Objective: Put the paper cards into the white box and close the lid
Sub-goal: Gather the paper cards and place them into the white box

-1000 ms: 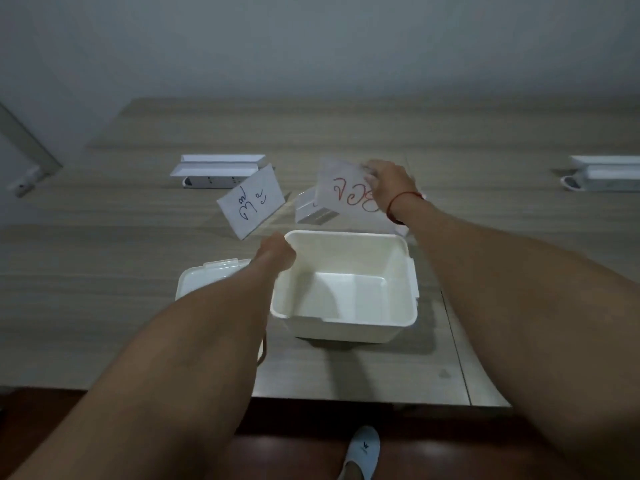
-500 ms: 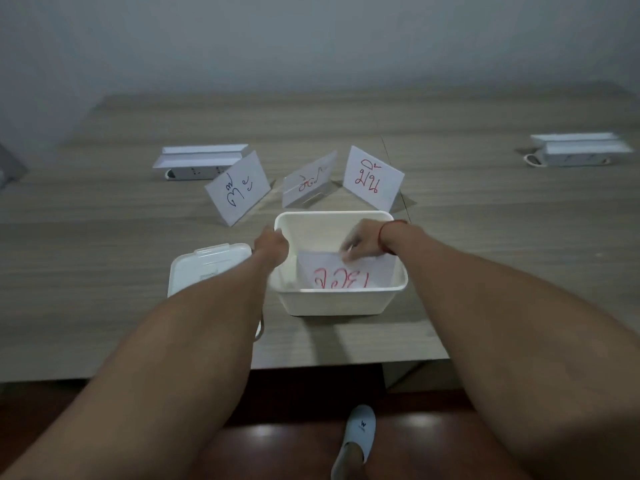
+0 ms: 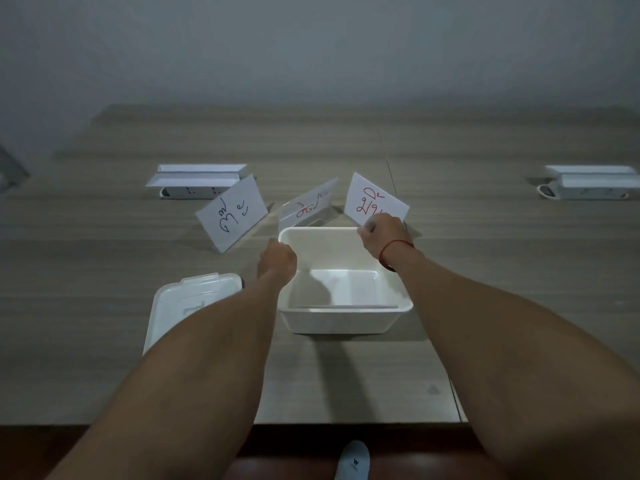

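The open white box (image 3: 341, 323) stands on the table in front of me. My left hand (image 3: 277, 259) grips its left rim near the far corner. Its translucent lid (image 3: 187, 303) lies flat to the left, partly under my left forearm. Three paper cards stand behind the box: one with black writing (image 3: 232, 213) at the left, one with red writing (image 3: 308, 206) in the middle, and one with red writing (image 3: 374, 199) at the right. My right hand (image 3: 382, 237) pinches the lower edge of the right card. A thin white edge shows along the box's near inner wall.
A white power strip under folded white holders (image 3: 197, 181) lies at the back left. A similar set (image 3: 592, 183) lies at the back right. The table's front edge (image 3: 311, 423) is close to me, with a shoe below it.
My right hand let go of the red-lettered card inside the box, lifted out and took hold of the right standing card behind it. My left hand stays on the rim.
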The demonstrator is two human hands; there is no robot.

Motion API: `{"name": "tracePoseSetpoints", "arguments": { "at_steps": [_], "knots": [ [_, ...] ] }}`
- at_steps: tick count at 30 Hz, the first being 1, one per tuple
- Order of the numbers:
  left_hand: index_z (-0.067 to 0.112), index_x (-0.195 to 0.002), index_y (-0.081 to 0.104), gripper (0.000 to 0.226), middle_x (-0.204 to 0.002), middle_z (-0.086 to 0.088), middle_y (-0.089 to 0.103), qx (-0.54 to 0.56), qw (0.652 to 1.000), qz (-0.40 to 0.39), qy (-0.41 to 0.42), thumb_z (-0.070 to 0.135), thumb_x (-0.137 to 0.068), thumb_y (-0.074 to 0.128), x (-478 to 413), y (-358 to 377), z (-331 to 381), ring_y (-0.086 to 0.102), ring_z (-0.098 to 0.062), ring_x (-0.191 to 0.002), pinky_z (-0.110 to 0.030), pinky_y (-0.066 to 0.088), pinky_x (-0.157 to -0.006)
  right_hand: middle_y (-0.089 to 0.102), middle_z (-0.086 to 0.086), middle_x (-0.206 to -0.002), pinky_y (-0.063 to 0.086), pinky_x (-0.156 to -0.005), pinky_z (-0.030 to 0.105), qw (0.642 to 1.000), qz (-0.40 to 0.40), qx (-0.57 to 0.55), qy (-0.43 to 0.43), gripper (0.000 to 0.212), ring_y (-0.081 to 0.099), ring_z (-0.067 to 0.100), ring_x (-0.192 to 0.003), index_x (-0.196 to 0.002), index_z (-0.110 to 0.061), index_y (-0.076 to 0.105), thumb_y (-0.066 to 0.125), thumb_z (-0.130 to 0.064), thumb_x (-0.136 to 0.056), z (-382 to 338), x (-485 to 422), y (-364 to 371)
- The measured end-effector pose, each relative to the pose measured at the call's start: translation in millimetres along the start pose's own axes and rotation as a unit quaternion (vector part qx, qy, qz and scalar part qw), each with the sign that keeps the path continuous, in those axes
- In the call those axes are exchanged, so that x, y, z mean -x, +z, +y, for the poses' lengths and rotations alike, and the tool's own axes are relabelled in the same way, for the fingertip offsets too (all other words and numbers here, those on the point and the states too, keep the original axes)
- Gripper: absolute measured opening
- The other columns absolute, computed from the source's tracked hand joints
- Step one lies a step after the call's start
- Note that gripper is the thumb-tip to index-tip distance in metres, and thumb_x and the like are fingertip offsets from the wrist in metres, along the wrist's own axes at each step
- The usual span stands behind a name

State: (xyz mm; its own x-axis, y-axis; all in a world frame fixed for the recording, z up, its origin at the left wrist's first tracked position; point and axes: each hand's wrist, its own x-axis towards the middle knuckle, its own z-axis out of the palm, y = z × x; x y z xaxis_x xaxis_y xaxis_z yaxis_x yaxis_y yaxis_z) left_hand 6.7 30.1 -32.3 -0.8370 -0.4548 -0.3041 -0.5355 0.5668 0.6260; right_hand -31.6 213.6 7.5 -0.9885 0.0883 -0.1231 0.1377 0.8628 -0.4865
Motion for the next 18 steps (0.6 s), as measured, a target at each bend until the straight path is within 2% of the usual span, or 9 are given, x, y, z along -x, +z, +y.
{"name": "tracePoseSetpoints", "arguments": {
  "at_steps": [3,7,11,15,18],
  "knots": [
    [0.003,-0.129,0.047,0.041,-0.126,-0.022,0.058,-0.012,1.000,0.018,-0.008,0.024,-0.099,0.028,-20.8,5.6,14.3,0.057,-0.039,-0.114,-0.039,0.043,-0.086,0.057,0.012,-0.129,0.043,-0.099,0.038,0.998,0.050,0.043,-0.005,0.033,0.052,0.032,-0.120,-0.120,-0.012,0.062,0.051,-0.028,-0.094,4.2,-29.9,1.3],
    [-0.002,-0.127,0.052,0.043,-0.129,-0.023,0.056,-0.042,0.998,0.037,-0.010,0.020,-0.100,0.027,-37.0,10.7,31.8,0.053,-0.040,-0.120,-0.046,0.045,-0.101,0.049,0.011,-0.137,0.034,-0.105,0.040,0.995,0.068,0.068,0.020,0.040,0.044,0.030,-0.129,-0.132,-0.015,0.051,0.048,-0.031,-0.096,10.3,-72.7,3.9],
    [-0.001,-0.126,0.056,0.051,-0.132,-0.022,0.056,-0.070,0.996,0.043,-0.034,0.032,-0.099,0.026,-53.4,12.7,41.6,0.053,-0.037,-0.123,-0.042,0.041,-0.103,0.049,0.010,-0.136,0.031,-0.106,0.042,0.994,0.068,0.059,0.061,0.041,0.043,0.028,-0.129,-0.129,-0.014,0.048,0.055,-0.028,-0.092,17.4,-105.7,10.7],
    [0.000,-0.124,0.058,0.057,-0.129,-0.022,0.059,-0.077,0.995,0.050,-0.049,0.039,-0.096,0.027,-64.0,18.1,42.4,0.055,-0.036,-0.120,-0.041,0.042,-0.101,0.056,0.010,-0.130,0.032,-0.108,0.043,0.990,0.054,0.032,0.128,0.036,0.048,0.028,-0.125,-0.124,-0.015,0.054,0.059,-0.024,-0.089,16.5,-123.0,14.6],
    [0.000,-0.124,0.058,0.058,-0.130,-0.022,0.058,-0.086,0.994,0.051,-0.051,0.041,-0.097,0.027,-64.9,18.7,41.4,0.054,-0.037,-0.121,-0.041,0.041,-0.101,0.059,0.014,-0.129,0.039,-0.102,0.041,0.988,0.042,0.019,0.146,0.029,0.055,0.032,-0.121,-0.122,-0.009,0.060,0.050,-0.012,-0.094,13.8,-131.1,15.2]
  ]
}}
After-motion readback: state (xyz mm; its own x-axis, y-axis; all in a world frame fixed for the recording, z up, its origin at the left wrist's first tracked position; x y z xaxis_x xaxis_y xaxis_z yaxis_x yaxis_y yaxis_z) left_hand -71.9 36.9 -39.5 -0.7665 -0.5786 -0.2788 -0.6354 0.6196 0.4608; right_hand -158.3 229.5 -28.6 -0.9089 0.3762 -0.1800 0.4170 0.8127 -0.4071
